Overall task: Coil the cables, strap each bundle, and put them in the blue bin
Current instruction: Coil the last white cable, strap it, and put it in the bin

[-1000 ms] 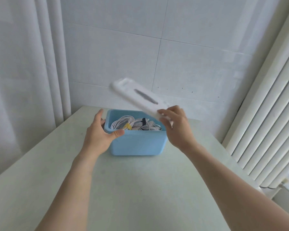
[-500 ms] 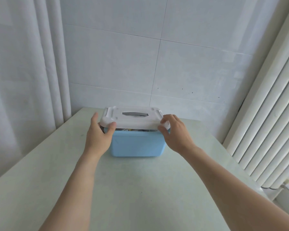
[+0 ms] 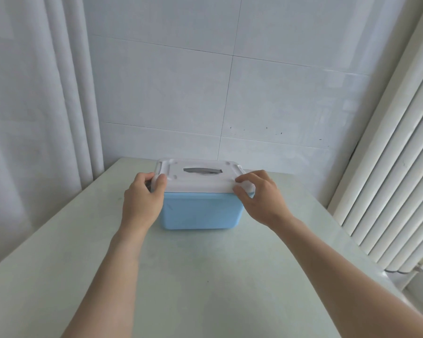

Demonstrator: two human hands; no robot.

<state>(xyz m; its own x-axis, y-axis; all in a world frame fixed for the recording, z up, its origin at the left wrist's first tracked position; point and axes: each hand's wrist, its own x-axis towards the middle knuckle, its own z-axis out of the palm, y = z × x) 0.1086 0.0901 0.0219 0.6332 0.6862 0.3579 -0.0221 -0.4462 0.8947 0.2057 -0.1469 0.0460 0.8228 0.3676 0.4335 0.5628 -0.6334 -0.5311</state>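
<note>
Pale table (image 3: 205, 276); blue bin (image 3: 200, 211) lidded; left hand (image 3: 142, 201), right hand (image 3: 261, 198) grip lid (image 3: 200, 184) ends.

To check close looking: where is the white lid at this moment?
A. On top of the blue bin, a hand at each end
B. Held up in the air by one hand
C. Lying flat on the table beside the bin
A: the white lid sits on the blue bin, with the left hand and right hand gripping its ends.

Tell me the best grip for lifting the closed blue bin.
Probably the grey handle recessed in the white lid, taken from straight above: it sits centred, so the blue bin should hang level. The smooth walls offer little purchase. First the end latches under the left hand and right hand must hold.
</note>
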